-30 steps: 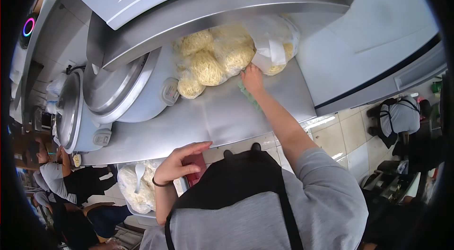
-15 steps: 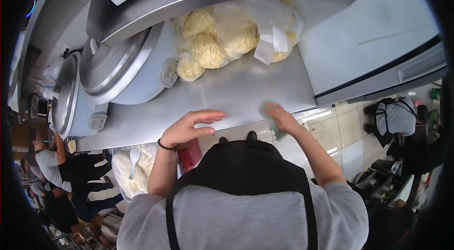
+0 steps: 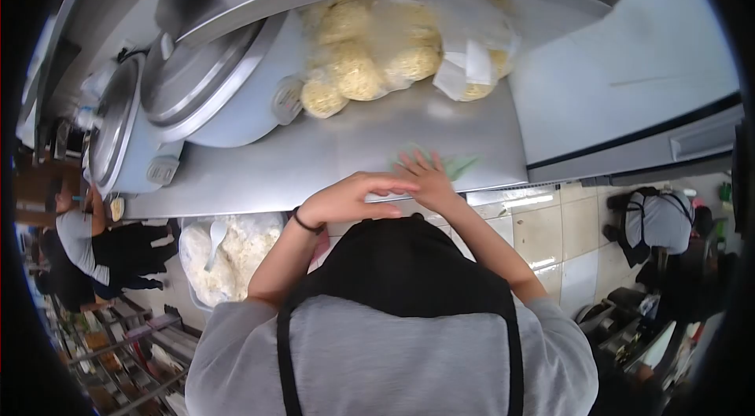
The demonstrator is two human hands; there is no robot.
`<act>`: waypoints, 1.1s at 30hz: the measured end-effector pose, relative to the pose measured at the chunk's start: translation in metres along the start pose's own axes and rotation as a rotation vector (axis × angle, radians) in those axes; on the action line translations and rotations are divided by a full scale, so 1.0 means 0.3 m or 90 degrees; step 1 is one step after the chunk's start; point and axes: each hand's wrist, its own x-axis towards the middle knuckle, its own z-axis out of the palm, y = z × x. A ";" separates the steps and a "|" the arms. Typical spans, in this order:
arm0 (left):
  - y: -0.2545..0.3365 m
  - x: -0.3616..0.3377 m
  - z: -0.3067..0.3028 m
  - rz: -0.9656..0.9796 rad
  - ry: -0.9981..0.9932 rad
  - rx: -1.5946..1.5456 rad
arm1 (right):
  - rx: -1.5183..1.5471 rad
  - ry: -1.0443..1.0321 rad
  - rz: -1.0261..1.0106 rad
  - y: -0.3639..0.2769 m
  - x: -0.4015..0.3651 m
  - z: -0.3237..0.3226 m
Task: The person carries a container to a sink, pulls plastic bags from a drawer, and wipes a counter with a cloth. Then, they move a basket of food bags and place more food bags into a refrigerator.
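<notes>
My right hand (image 3: 425,181) lies with fingers spread over a thin green cloth (image 3: 460,165) on the steel counter (image 3: 346,150), near its front edge. Part of the cloth is under the fingers; the rest fans out to the right, a little blurred. My left hand (image 3: 354,197) hovers at the counter's edge, fingers stretched out and thumb apart, with nothing in it. Its fingertips come close to my right wrist or overlap it in view. Behind the hands, clear bags of yellow noodles (image 3: 358,70) sit on the counter, with white paper (image 3: 465,74) on the right one.
Two large lidded cookers (image 3: 236,113) stand at the left. Below the counter is a tub of white food (image 3: 236,255) with a spoon (image 3: 216,239). A white appliance (image 3: 629,93) borders the right side. Other people (image 3: 661,219) work at both sides.
My right hand has moved left and onto the counter with the green cloth, which hung by the edge before. My left hand has shifted right, nearer to it.
</notes>
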 end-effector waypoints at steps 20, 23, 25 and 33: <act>-0.036 0.004 0.093 -0.100 -0.005 -0.080 | -0.119 0.262 0.425 0.543 -0.175 -0.044; -0.072 -0.047 0.063 -0.097 -0.001 -0.081 | -0.090 0.218 0.517 0.392 -0.437 -0.017; -0.088 -0.094 0.046 -0.096 0.011 -0.082 | 0.092 0.095 0.606 0.320 -0.540 -0.129; -0.166 -0.425 0.017 -0.107 0.094 -0.122 | 0.142 0.486 0.522 0.318 -0.284 -0.286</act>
